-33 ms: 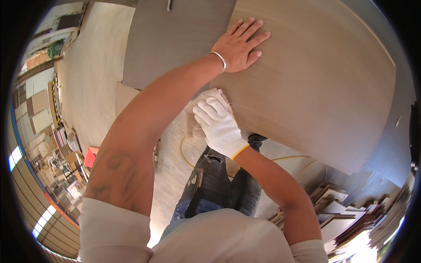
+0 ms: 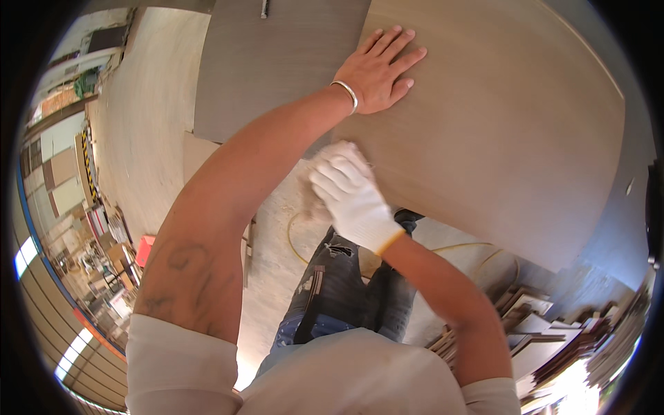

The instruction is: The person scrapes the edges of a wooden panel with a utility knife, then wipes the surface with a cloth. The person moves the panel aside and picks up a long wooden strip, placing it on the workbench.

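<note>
My bare left hand [image 2: 377,72], a silver bangle at its wrist, lies flat with fingers spread on a large brown-grey board [image 2: 484,138]. My right hand [image 2: 353,200] wears a white knitted glove with a yellow cuff edge. Its fingers press together over a pale pinkish rag [image 2: 348,150], which sits at the near left corner of the board. Motion smears the rag, and the glove covers most of it. A darker grey-brown board [image 2: 277,76] adjoins the first on the left.
A small dark metal piece [image 2: 265,8] lies on the darker board. Yellow hose [image 2: 294,242] runs over the floor near my legs. Stacked board offcuts [image 2: 539,339] stand at the lower right. Along the left are a red object [image 2: 144,250] and leaning panels [image 2: 62,166].
My right hand has shifted slightly right and toward me with the rag, which is now blurred. The left hand stays in place on the board.
</note>
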### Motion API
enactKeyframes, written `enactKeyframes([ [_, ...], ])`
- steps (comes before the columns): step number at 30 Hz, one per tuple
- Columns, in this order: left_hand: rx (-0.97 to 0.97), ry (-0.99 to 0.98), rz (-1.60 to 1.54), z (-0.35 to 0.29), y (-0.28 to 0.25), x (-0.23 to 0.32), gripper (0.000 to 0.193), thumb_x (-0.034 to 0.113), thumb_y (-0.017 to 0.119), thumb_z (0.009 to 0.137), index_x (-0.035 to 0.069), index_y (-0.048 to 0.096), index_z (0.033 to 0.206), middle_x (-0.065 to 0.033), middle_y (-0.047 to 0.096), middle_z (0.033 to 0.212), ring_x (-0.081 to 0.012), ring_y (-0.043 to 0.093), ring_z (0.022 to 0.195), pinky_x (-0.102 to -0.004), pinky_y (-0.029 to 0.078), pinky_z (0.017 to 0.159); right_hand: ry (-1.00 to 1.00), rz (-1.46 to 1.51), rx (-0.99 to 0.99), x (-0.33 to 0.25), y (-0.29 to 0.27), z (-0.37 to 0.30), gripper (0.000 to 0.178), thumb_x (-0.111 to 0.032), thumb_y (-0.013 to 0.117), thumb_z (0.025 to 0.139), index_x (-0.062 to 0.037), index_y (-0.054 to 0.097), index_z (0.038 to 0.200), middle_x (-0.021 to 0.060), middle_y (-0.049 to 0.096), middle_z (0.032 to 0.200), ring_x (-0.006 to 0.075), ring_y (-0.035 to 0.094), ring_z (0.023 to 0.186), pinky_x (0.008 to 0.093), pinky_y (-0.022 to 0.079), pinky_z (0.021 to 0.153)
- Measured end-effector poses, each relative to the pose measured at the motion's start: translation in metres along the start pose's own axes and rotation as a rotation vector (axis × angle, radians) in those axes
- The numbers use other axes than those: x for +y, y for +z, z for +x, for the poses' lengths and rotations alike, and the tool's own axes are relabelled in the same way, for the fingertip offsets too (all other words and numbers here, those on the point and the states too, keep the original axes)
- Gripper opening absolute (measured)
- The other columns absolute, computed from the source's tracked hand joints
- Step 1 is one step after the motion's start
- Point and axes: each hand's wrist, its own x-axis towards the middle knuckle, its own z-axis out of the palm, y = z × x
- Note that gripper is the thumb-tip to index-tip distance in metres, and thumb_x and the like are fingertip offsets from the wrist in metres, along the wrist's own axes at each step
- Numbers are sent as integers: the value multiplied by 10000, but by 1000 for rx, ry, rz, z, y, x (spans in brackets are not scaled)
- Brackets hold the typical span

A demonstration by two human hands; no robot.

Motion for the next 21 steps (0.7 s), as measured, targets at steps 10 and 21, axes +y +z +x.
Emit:
enactKeyframes([
  [10,61,6,-61,0,-2,2,596,391,435,1074,164,376,1621,-145,283,1711,-335,215,1593,-484,166,1316,88,-214,-34,-13,20,-21,580,-217,617,828,-1,637,1366,147,635,1394,346,558,1339,467,357,1222],
  [21,45,26,-14,-2,2,-1,593,403,407,1080,139,386,1610,-174,284,1709,-363,228,1588,-516,170,1303,149,-263,-21,-19,5,-42,501,-240,708,789,10,680,1223,122,672,1290,336,584,1281,496,413,1166],
])
